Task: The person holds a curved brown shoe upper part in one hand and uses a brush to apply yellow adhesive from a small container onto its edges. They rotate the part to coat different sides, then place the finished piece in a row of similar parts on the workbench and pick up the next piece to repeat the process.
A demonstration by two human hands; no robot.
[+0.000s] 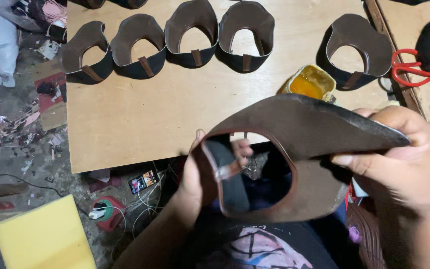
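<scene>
Brown leather shoe upper (299, 129) held in both hands, above the near edge of a plywood board (125, 124).

Left hand (195, 174) grips the upper at its heel end, fingers curled through the opening, thumb outside. Right hand (399, 154) pinches the toe end, fingers closed on the leather. On the board: five more uppers standing upright, four in a row (167, 42) and one apart (357, 50); an open tin of yellow glue (310, 82) just beyond the held upper. Red-handled scissors (409, 67) lie at the board's right edge.
</scene>
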